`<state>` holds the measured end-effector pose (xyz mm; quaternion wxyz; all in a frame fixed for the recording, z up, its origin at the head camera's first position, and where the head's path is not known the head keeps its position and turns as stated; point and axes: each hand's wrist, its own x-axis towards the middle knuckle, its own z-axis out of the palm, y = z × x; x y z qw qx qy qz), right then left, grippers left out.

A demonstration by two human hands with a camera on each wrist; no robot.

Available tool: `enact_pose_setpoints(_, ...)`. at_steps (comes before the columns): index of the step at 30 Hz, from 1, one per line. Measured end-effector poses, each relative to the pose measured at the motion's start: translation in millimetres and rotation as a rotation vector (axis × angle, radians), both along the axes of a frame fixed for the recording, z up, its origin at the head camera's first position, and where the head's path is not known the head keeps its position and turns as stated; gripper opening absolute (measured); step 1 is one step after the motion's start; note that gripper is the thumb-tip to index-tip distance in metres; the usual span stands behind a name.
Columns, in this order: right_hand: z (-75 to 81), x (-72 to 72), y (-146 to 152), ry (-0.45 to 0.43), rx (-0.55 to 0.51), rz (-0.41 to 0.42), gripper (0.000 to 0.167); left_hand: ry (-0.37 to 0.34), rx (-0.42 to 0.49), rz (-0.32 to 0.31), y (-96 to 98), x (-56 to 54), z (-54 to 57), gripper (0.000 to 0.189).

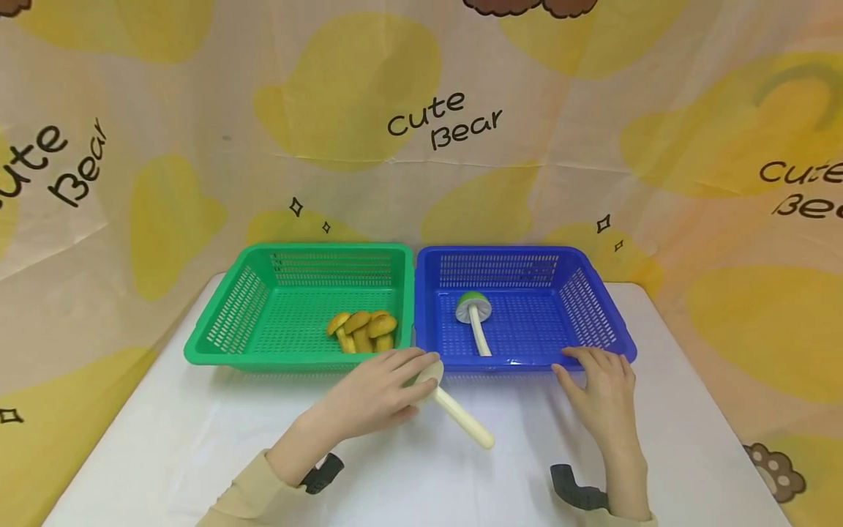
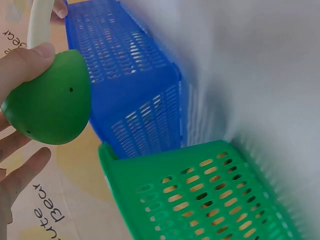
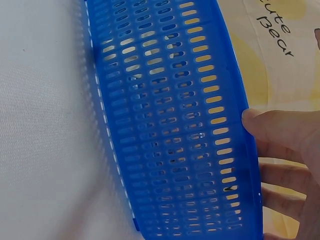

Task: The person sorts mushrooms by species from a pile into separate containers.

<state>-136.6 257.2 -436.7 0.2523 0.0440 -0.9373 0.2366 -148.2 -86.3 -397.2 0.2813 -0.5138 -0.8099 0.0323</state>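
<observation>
In the head view my left hand pinches a toy mushroom by its cap, the pale stem slanting down to the right. It is over the table in front of the baskets. The left wrist view shows the cap as green, with the thumb on it near the stem. My right hand holds the near rim of the blue basket close to its right corner, thumb outside and fingers over the rim. Inside the blue basket lies another green-capped mushroom, stem toward me.
A green basket stands against the blue one's left side. Several brown-capped mushrooms are bunched in its near right corner. Both baskets sit on a white-covered table, with a printed curtain behind it.
</observation>
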Motion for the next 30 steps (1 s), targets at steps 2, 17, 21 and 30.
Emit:
enact_pose_setpoints(2, -0.3, 0.4, 0, -0.001, -0.002, 0.000, 0.027, 0.009, -0.001, -0.006, 1.7, -3.1, 4.6, 0.050)
enact_pose_setpoints(17, 0.4, -0.6, -1, -0.001, 0.005, -0.002, 0.027, 0.067, -0.005, -0.080, 16.8, -41.8, 36.9, 0.039)
enact_pose_setpoints(21, 0.8, -1.2, -1, -0.001, 0.004, 0.001, 0.027, 0.067, -0.060, -0.063, 21.0, -56.3, 45.7, 0.037)
enact_pose_setpoints(30, 0.9, 1.2, 0, 0.001, 0.011, -0.010, 0.027, -0.036, -0.176, -0.043, 37.3, -85.3, 55.5, 0.030)
